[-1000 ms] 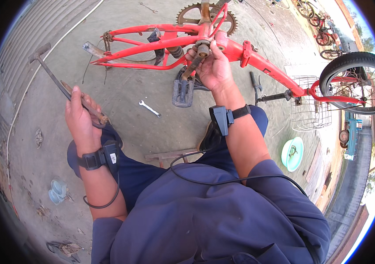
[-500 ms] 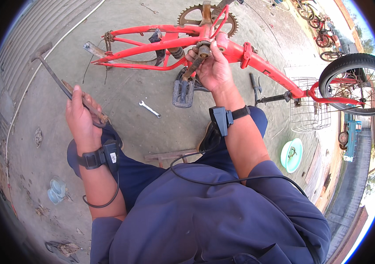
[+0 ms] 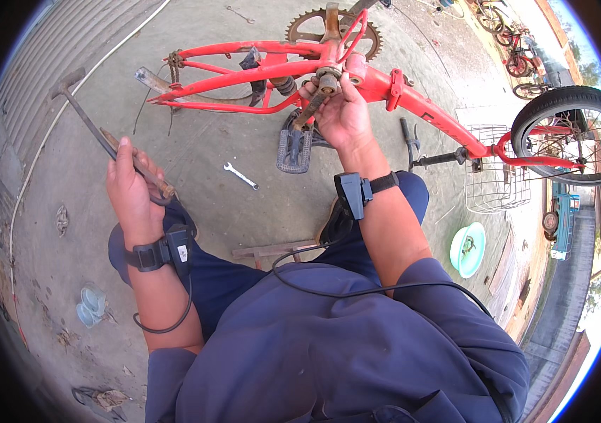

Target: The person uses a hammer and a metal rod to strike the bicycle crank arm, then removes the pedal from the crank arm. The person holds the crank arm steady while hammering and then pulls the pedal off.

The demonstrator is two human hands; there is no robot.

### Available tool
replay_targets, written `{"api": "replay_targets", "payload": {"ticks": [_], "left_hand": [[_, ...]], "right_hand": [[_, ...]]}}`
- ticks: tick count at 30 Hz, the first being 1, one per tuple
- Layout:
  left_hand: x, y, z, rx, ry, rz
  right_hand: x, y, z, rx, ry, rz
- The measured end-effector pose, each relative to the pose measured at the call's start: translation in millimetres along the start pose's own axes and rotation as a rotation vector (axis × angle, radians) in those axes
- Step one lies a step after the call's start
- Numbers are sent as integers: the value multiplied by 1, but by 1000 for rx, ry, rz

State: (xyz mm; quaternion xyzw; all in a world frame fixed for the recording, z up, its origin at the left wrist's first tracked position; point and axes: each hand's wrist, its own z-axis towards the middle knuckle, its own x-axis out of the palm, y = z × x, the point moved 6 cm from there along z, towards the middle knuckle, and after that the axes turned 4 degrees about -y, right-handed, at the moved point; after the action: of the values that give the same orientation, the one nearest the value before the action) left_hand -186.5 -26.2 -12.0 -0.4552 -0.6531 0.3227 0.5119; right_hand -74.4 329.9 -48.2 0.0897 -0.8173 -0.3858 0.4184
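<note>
My left hand is closed around a long-handled hammer, its head up and to the left. Pressed in the same grip is a short rusty rod. The fingers of my right hand are wrapped at the top of a rusty crank arm, right by the bottom bracket of a red bicycle frame. A black pedal hangs at that crank's lower end. On the frame's far side is a rusty chainring. My right fingertips are partly hidden behind the crank.
A wrench lies on the concrete between me and the frame. To the right are the front wheel, a wire basket and a pale green basin. A low wooden stool shows between my legs; glass containers stand at left.
My right hand has shifted very slightly at the crank. The hammer and rod remain in my left hand, almost unmoved.
</note>
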Motion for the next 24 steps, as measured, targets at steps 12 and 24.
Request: {"api": "replay_targets", "payload": {"ticks": [12, 24], "left_hand": [[2, -1, -3, -4, -21, -4], [2, -2, -4, -6, -16, -7]], "right_hand": [[-2, 1, 1, -12, -31, -79], [-2, 1, 3, -13, -9, -61]]}}
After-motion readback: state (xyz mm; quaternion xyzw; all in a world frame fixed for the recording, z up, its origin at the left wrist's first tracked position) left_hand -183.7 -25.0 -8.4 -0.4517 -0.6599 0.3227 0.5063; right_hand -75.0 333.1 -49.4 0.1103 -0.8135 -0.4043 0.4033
